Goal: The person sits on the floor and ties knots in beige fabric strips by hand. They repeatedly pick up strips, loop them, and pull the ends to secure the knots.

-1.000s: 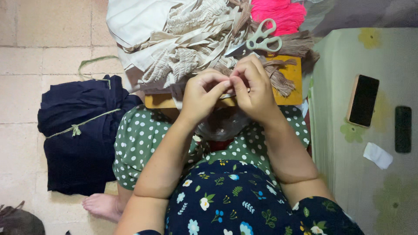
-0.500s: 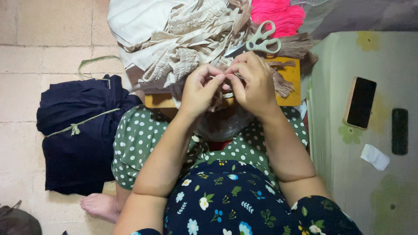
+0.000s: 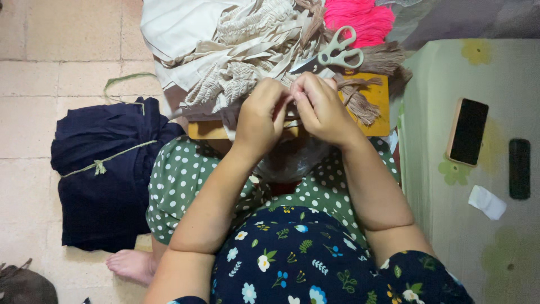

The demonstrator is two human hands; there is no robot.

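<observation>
My left hand (image 3: 260, 115) and my right hand (image 3: 322, 107) meet fingertip to fingertip above my lap, pinching a thin beige cord (image 3: 291, 104) between them; most of the cord is hidden by the fingers. Just beyond the hands lies an orange-yellow board (image 3: 378, 101) with brown tassel strands (image 3: 360, 104) on it. Pale-handled scissors (image 3: 336, 53) rest on the heap of cream macrame cords and cloth (image 3: 236, 50) behind the board.
A bundle of pink yarn (image 3: 360, 17) lies at the top. A folded dark blue garment (image 3: 107, 174) sits on the tiled floor at left. On the green surface at right lie a phone (image 3: 467, 132), a dark remote (image 3: 519, 169) and a white paper scrap (image 3: 487, 202).
Both hands stay pinched together on the cord with only small finger shifts. The view has drifted slightly.
</observation>
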